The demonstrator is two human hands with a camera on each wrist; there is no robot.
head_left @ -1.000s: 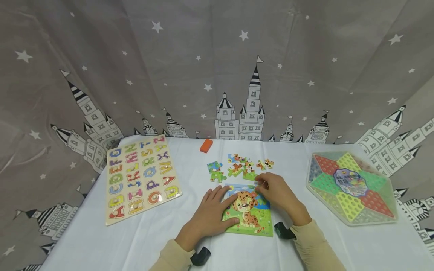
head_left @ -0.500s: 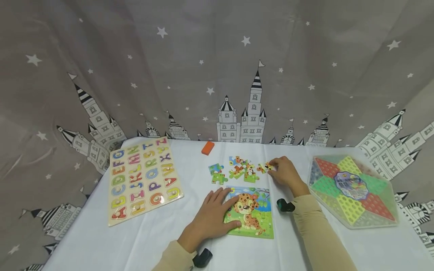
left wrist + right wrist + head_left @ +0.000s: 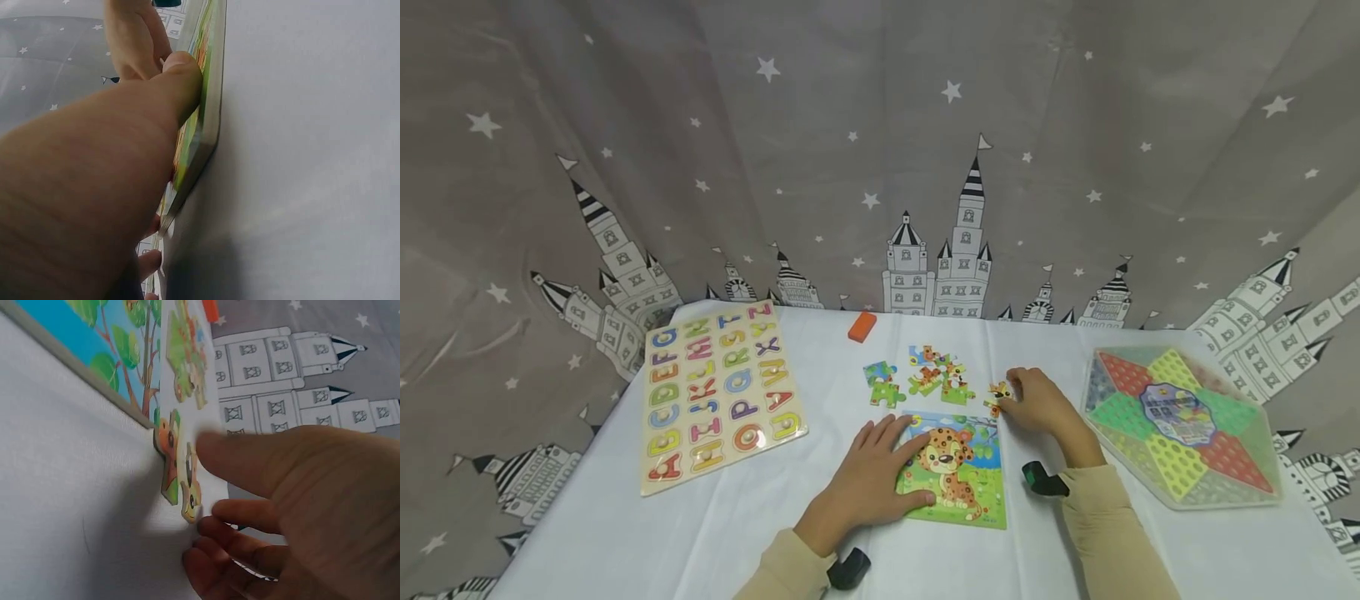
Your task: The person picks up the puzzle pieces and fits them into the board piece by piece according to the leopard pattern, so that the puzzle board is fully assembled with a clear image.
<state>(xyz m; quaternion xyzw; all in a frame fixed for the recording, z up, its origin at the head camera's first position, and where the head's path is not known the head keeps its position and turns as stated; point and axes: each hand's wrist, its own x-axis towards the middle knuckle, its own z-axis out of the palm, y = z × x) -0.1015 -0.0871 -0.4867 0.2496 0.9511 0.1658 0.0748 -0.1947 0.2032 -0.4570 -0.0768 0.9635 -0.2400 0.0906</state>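
My left hand (image 3: 871, 479) lies spread over the left edge of a square picture board (image 3: 958, 492) showing a spotted leopard cub; in the left wrist view the thumb (image 3: 181, 75) rests on its face. Beyond the board's upper right corner, my right hand (image 3: 1041, 408) holds a small puzzle piece (image 3: 190, 490) between thumb and fingertips, low over the table. A second puzzle piece (image 3: 167, 456), orange and green, lies right beside it, close to the board's corner. More loose puzzle pieces (image 3: 928, 379) form a cluster above the board, with green-blue pieces (image 3: 883, 393) to its left.
On the left lies a wooden alphabet board (image 3: 722, 392) with knobbed letters. A hexagonal star-patterned game box (image 3: 1180, 421) stands on the right. At the back of the white table (image 3: 760, 508) is an orange block (image 3: 862, 327); a castle-print curtain (image 3: 820, 183) hangs behind.
My right hand went from the board's upper right corner out to the pair of pieces, then drew them nearer to the board and turned them. The left hand stayed on the board.
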